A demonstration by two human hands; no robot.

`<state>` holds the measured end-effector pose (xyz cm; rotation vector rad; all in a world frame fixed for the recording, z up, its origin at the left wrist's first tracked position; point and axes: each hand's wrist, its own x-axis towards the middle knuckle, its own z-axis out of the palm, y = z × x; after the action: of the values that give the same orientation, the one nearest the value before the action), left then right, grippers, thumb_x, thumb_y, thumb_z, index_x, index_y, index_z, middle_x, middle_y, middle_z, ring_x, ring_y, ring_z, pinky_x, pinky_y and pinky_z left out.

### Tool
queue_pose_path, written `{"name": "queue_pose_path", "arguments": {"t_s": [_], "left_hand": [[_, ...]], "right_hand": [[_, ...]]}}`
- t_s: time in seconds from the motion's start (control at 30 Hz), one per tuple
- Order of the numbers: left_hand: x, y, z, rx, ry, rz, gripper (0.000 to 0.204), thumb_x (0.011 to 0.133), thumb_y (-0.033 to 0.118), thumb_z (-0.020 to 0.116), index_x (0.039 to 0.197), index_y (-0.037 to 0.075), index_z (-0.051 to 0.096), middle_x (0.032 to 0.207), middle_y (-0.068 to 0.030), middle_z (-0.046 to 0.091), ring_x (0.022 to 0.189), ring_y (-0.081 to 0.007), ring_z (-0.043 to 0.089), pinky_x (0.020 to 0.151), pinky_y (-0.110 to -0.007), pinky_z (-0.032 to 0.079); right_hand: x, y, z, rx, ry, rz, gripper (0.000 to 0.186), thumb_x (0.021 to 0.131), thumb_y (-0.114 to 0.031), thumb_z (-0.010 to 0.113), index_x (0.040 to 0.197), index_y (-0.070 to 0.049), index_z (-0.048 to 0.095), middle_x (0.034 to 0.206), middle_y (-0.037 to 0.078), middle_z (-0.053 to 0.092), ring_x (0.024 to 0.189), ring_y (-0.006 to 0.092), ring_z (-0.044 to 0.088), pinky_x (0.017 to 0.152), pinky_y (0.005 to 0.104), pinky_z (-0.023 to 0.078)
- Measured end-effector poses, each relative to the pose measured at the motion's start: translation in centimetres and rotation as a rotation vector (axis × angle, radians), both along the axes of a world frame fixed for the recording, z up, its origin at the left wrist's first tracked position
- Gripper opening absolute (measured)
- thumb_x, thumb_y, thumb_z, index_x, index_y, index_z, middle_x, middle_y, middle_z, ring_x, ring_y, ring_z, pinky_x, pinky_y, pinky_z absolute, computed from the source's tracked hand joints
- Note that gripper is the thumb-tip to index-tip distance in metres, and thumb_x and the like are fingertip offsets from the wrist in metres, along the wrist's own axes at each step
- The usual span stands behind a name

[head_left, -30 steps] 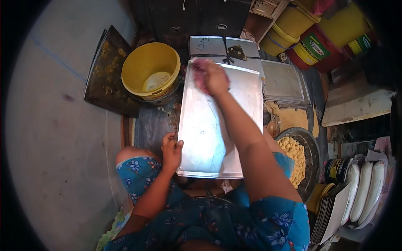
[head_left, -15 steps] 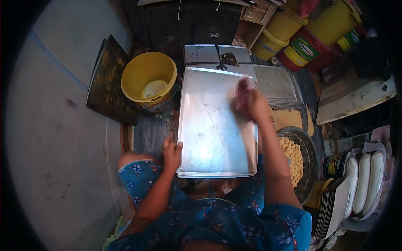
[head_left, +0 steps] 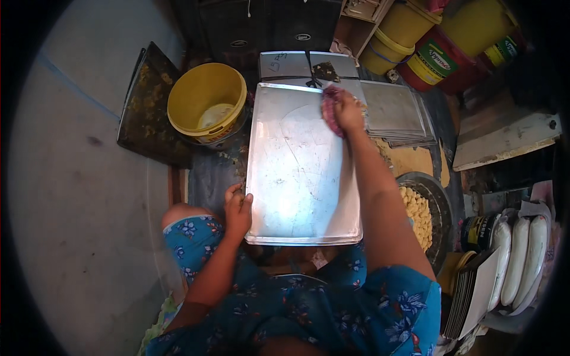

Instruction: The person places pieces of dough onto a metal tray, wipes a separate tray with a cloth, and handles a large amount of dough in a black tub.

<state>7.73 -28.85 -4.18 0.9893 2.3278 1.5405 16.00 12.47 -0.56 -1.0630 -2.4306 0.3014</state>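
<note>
A shiny metal baking tray (head_left: 297, 172) with a low rim lies in front of me, reaching over my lap. Scratches and small marks show on its surface. My left hand (head_left: 238, 210) grips the tray's left rim near its lower corner, thumb on top. Bunched under my right hand (head_left: 349, 113) is a dark pink cloth (head_left: 332, 113), pressed to the tray near its far right corner. Behind the tray lies a tied stack of similar trays (head_left: 279, 64), with a dark patch on top.
A yellow bucket (head_left: 196, 89) stands at left, beside a dark stained board (head_left: 151, 113). On the right, a dark basin (head_left: 442, 202) holds pale dough pieces (head_left: 418, 216); flat trays (head_left: 392, 110) lie beyond it. White rolls (head_left: 515, 258) and stacked tubs (head_left: 436, 59) stand farther right.
My right hand with the cloth has moved up and slightly left toward the tray's far edge. My left hand keeps its hold on the rim.
</note>
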Motion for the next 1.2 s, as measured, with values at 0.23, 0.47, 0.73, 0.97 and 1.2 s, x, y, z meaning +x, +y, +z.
{"name": "queue_pose_path", "arguments": {"t_s": [0.23,0.47,0.73,0.97,1.2], "left_hand": [[0.0,-0.5,0.9,0.010,0.063,0.052,0.031,0.087,0.022,0.060,0.071,-0.003,0.051,0.120,-0.0230,0.051,0.099,-0.0358,0.056,0.086,-0.042,0.043],[-0.7,0.5,-0.2,-0.111,0.036,0.057,0.029,0.087,0.022,0.060,0.073,-0.002,0.052,0.122,-0.0198,0.050,0.103,-0.0315,0.054,0.087,-0.037,0.042],[-1.4,0.9,-0.6,-0.143,0.127,0.059,0.026,0.087,0.020,0.060,0.073,-0.001,0.053,0.120,-0.0178,0.052,0.094,-0.0314,0.058,0.082,-0.037,0.045],[-0.3,1.2,-0.1,-0.031,0.022,0.020,0.025,0.085,0.021,0.061,0.073,0.000,0.054,0.121,-0.0156,0.054,0.097,-0.0336,0.058,0.082,-0.040,0.045],[-0.9,0.9,-1.2,-0.064,0.097,0.061,0.024,0.085,0.019,0.062,0.075,-0.001,0.055,0.121,-0.0170,0.052,0.094,-0.0305,0.059,0.079,-0.037,0.045]], "right_hand": [[7.3,-6.4,-2.3,0.084,0.017,0.063,0.050,0.090,-0.025,0.045,0.131,0.003,0.042,0.136,0.024,0.042,0.128,0.0410,0.037,0.108,0.0482,0.025],[18.4,-27.2,-0.6,-0.193,-0.168,0.231,0.045,0.091,-0.016,0.045,0.132,0.004,0.042,0.141,0.027,0.034,0.133,0.0416,0.029,0.111,0.0512,0.015],[7.2,-30.4,-0.4,-0.078,-0.077,0.767,0.038,0.086,-0.023,0.055,0.122,-0.012,0.055,0.136,0.013,0.047,0.128,0.0308,0.041,0.109,0.0473,0.026],[6.1,-14.2,0.1,0.020,0.236,0.229,0.026,0.078,-0.009,0.055,0.101,-0.006,0.065,0.106,0.016,0.063,0.101,0.0332,0.058,0.090,0.0414,0.045],[8.1,-19.2,-0.9,0.047,0.045,0.099,0.041,0.088,-0.011,0.045,0.126,0.004,0.047,0.129,0.027,0.047,0.123,0.0410,0.042,0.108,0.0455,0.025]]}}
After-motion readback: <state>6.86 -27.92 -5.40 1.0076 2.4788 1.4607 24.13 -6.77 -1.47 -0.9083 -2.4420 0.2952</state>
